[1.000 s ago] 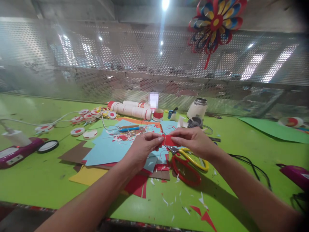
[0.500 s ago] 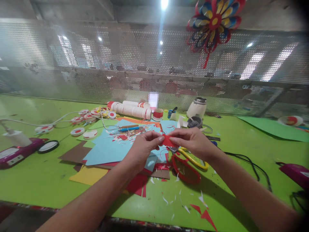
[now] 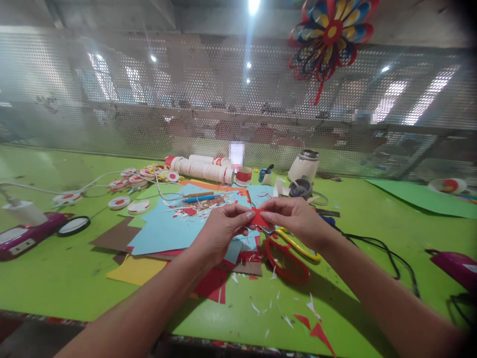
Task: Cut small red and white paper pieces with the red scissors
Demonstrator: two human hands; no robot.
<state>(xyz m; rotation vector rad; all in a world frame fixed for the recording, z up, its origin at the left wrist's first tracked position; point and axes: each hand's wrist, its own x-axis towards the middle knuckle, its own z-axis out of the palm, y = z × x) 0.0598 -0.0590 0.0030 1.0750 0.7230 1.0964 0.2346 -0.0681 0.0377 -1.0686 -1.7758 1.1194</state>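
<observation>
Left hand (image 3: pixel 219 229): we pinch the red paper (image 3: pixel 258 218) by its left side | Right hand (image 3: pixel 296 219): we pinch its right side | Paper: between both, equally near; long way, can't tell | Scissors (image 3: pixel 267 230): nearer our right

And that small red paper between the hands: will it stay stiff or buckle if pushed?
The red paper would probably buckle or crease, since it looks thin. It is likely very light, being so small that the left hand and right hand hold it in fingertip pinches.
</observation>
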